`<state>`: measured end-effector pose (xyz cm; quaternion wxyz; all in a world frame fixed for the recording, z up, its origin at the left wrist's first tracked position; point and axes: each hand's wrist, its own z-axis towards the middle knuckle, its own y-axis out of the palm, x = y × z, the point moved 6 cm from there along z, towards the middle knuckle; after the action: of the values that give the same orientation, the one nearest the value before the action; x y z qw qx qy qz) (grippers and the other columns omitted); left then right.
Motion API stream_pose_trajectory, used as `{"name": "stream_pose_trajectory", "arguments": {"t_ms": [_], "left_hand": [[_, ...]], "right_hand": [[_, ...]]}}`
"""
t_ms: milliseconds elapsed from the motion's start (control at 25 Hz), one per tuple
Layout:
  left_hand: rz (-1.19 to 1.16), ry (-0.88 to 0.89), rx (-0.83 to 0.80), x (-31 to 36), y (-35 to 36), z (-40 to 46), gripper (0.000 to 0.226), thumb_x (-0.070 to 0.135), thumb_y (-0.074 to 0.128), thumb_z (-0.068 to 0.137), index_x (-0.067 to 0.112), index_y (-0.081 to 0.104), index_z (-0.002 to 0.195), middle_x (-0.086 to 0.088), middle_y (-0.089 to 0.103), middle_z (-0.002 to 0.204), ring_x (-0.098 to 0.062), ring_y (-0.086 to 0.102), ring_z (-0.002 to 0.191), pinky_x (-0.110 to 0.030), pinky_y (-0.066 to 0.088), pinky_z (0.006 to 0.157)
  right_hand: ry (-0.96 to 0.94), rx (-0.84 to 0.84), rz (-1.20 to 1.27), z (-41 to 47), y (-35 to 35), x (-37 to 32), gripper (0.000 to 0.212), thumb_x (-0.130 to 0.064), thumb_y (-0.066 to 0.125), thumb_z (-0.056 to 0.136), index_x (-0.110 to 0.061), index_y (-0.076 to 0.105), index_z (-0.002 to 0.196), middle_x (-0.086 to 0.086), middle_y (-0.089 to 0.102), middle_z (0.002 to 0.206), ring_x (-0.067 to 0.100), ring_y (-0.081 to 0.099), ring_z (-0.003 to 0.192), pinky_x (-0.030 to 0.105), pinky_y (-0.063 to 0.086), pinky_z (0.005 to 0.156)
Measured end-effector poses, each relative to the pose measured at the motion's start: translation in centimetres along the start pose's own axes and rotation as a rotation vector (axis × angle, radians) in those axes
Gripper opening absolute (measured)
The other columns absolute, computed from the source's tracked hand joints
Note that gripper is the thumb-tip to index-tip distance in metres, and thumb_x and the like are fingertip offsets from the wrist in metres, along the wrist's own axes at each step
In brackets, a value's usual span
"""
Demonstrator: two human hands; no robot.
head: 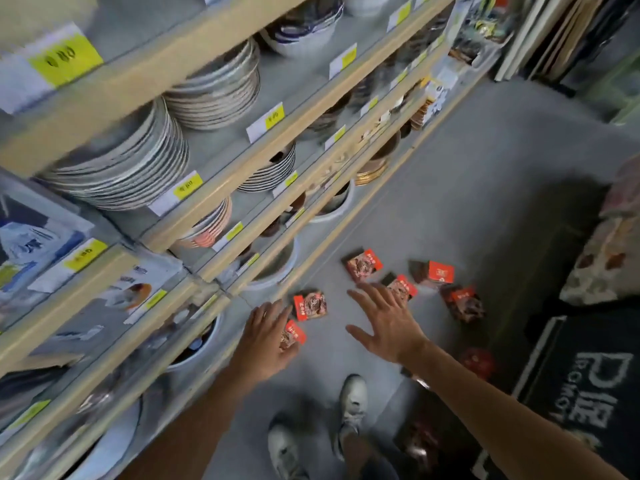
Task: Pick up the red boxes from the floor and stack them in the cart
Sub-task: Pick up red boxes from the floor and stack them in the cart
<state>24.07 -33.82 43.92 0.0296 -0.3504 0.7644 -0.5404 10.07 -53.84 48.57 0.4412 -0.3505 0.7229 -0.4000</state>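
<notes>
Grey shop floor (450, 188) beside wooden shelving (221, 174) stacked with plates (128, 168) and bowls, yellow price labels (188, 189) along the shelf edges. Six red boxes lie scattered flat on the floor near the bottom shelf: one (310, 305) just past the left hand, one (293, 336) partly under its fingers, and four further right, at (363, 268), (401, 289), (434, 273) and (465, 303). Left hand (266, 341): grip relaxed, fingers extended over the nearest box, whether touching it cannot be told. Right hand (384, 323): grip spread wide, palm down, fingertips reaching the middle box, holding nothing. White shoes (353, 400) stand below the hands. Black bin with white lettering (588, 386) at lower right, patterned cushions (609, 258) above it. Motion blur softens the shelves.
</notes>
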Motion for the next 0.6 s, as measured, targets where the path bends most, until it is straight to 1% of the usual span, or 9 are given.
{"name": "stream_pose_trajectory", "arguments": {"t_ms": [80, 200, 280, 320, 400, 480, 520, 560, 600], "left_hand": [[-0.138, -0.076, -0.002, -3.2, 5.8, 2.2, 0.076, 0.061, 0.053, 0.079, 0.014, 0.043, 0.137, -0.015, 0.059, 0.132, -0.036, 0.057, 0.118, -0.045, 0.046, 0.101], [-0.234, -0.191, -0.091, -9.6, 16.2, 4.6, 0.083, 0.063, 0.053, 0.07, 0.015, 0.037, 0.135, -0.02, 0.063, 0.126, -0.04, 0.064, 0.109, -0.049, 0.053, 0.09], [-0.21, -0.233, -0.179, -13.7, 23.0, 5.9, 0.088, 0.069, 0.05, 0.069, 0.016, 0.036, 0.137, -0.021, 0.062, 0.128, -0.042, 0.064, 0.111, -0.05, 0.054, 0.089], [-0.189, -0.239, -0.19, -15.5, 25.9, 6.9, 0.092, 0.072, 0.048, 0.068, 0.016, 0.036, 0.14, -0.021, 0.061, 0.131, -0.042, 0.062, 0.115, -0.05, 0.052, 0.091], [-0.188, -0.253, -0.183, -18.9, 31.3, 9.5, 0.104, 0.076, 0.049, 0.067, 0.011, 0.036, 0.148, -0.02, 0.048, 0.146, -0.042, 0.048, 0.132, -0.05, 0.043, 0.104], [-0.193, -0.286, -0.229, -21.3, 36.6, 11.9, 0.116, 0.077, 0.057, 0.067, 0.009, 0.025, 0.155, -0.015, 0.03, 0.159, -0.036, 0.029, 0.145, -0.045, 0.03, 0.116], [-0.196, -0.312, -0.232, -22.2, 38.7, 13.1, 0.123, 0.08, 0.056, 0.063, 0.009, 0.019, 0.156, -0.014, 0.026, 0.16, -0.034, 0.025, 0.147, -0.043, 0.027, 0.118], [-0.204, -0.321, -0.212, -22.7, 40.4, 14.4, 0.128, 0.084, 0.053, 0.058, 0.009, 0.018, 0.156, -0.015, 0.028, 0.159, -0.033, 0.027, 0.146, -0.043, 0.03, 0.117], [-0.195, -0.321, -0.173, -23.1, 42.3, 15.9, 0.13, 0.086, 0.051, 0.053, 0.008, 0.022, 0.153, -0.018, 0.036, 0.154, -0.036, 0.036, 0.141, -0.046, 0.038, 0.112]], "right_hand": [[0.037, -0.027, 0.025, 2.4, 5.3, 2.6, 0.077, -0.072, 0.035, 0.093, -0.026, 0.036, 0.155, 0.004, 0.038, 0.16, 0.032, 0.031, 0.148, 0.056, 0.028, 0.121], [0.058, -0.068, 0.028, 6.1, 14.2, 5.8, 0.079, -0.075, 0.032, 0.092, -0.027, 0.034, 0.155, 0.003, 0.037, 0.16, 0.032, 0.031, 0.149, 0.054, 0.028, 0.121], [0.066, -0.103, 0.016, 8.4, 19.8, 7.3, 0.081, -0.076, 0.028, 0.091, -0.03, 0.03, 0.157, 0.0, 0.032, 0.163, 0.029, 0.028, 0.15, 0.051, 0.025, 0.123], [0.071, -0.114, 0.008, 9.7, 22.8, 8.1, 0.08, -0.076, 0.027, 0.092, -0.031, 0.027, 0.158, -0.001, 0.029, 0.164, 0.028, 0.025, 0.151, 0.048, 0.022, 0.125], [0.074, -0.133, 0.002, 12.6, 28.4, 9.7, 0.079, -0.075, 0.03, 0.093, -0.032, 0.024, 0.159, -0.003, 0.027, 0.165, 0.026, 0.024, 0.152, 0.045, 0.019, 0.124], [0.075, -0.132, 0.005, 14.9, 33.4, 11.2, 0.08, -0.074, 0.034, 0.092, -0.03, 0.026, 0.159, -0.002, 0.03, 0.164, 0.026, 0.028, 0.15, 0.044, 0.023, 0.122], [0.075, -0.124, 0.008, 15.8, 35.4, 11.9, 0.08, -0.073, 0.035, 0.092, -0.029, 0.027, 0.158, -0.002, 0.032, 0.163, 0.026, 0.03, 0.149, 0.044, 0.025, 0.121], [0.073, -0.119, 0.01, 16.5, 37.0, 12.5, 0.08, -0.073, 0.036, 0.092, -0.029, 0.029, 0.158, -0.001, 0.034, 0.162, 0.027, 0.032, 0.148, 0.044, 0.028, 0.12], [0.067, -0.119, 0.008, 17.3, 39.0, 13.4, 0.08, -0.072, 0.037, 0.091, -0.028, 0.031, 0.157, -0.001, 0.036, 0.161, 0.027, 0.034, 0.147, 0.045, 0.03, 0.119]]}}
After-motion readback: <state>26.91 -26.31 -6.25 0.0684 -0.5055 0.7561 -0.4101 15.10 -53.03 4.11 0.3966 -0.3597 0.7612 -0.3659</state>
